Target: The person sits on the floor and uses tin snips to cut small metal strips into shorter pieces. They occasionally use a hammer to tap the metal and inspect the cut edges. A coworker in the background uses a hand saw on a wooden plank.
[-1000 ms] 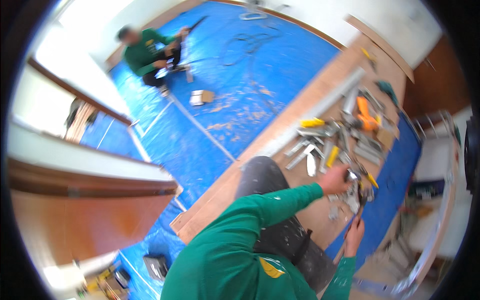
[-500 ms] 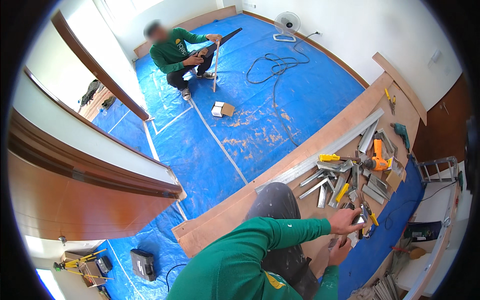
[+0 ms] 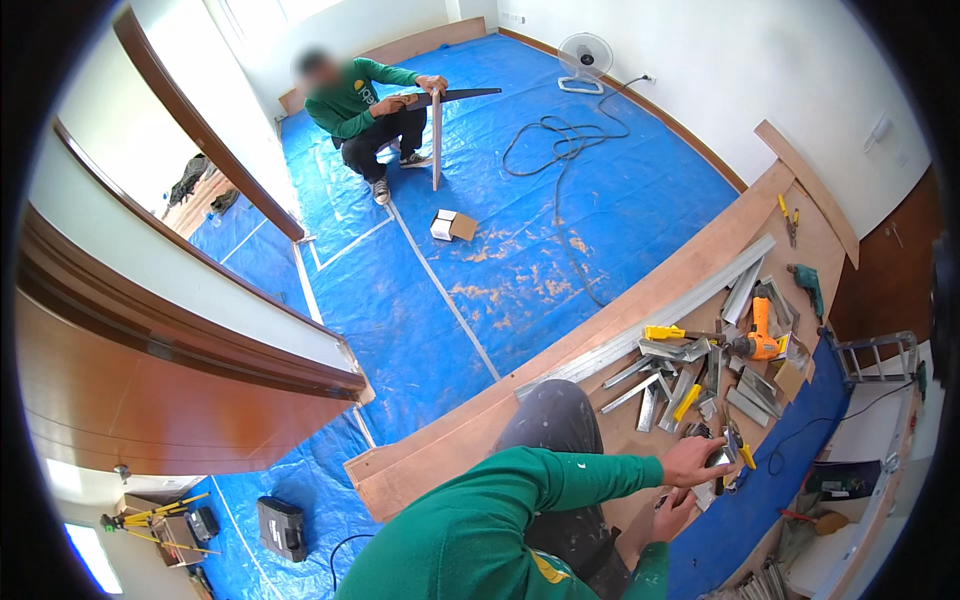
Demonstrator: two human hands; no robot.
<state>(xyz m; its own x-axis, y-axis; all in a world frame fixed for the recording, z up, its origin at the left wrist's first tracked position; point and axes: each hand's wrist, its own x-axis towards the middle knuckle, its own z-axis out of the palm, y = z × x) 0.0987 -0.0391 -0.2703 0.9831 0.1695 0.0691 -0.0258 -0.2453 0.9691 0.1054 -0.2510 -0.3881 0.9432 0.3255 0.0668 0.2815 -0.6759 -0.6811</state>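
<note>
My left hand (image 3: 690, 462) is closed around a short, shiny metal piece (image 3: 718, 458) at the lower right. Just below it, my right hand (image 3: 672, 514) has its fingers bent together; whatever they hold is too small to make out. Beside my left fingers lies a yellow-handled hand tool (image 3: 746, 456). Short cut lengths of metal channel (image 3: 648, 403) are heaped beyond my hands, with another yellow-handled tool (image 3: 687, 402) among them. An orange drill (image 3: 762, 335) rests at the heap's far side, near a long-shafted tool with a yellow grip (image 3: 663, 332).
Long metal channels (image 3: 600, 368) lie along the plywood sheet (image 3: 440, 450). A green drill (image 3: 806, 288) and pliers (image 3: 789, 222) sit farther off. Across the blue tarp (image 3: 400, 330), a co-worker (image 3: 365, 120) squats with a handsaw (image 3: 465, 95) and wooden strip (image 3: 437, 150). A stepladder (image 3: 880, 350) stands right.
My right hand has shifted slightly, its fingers drawn closer together, while my left keeps the metal piece. The co-worker's saw has swung from a steep slant to nearly level across the upright strip.
</note>
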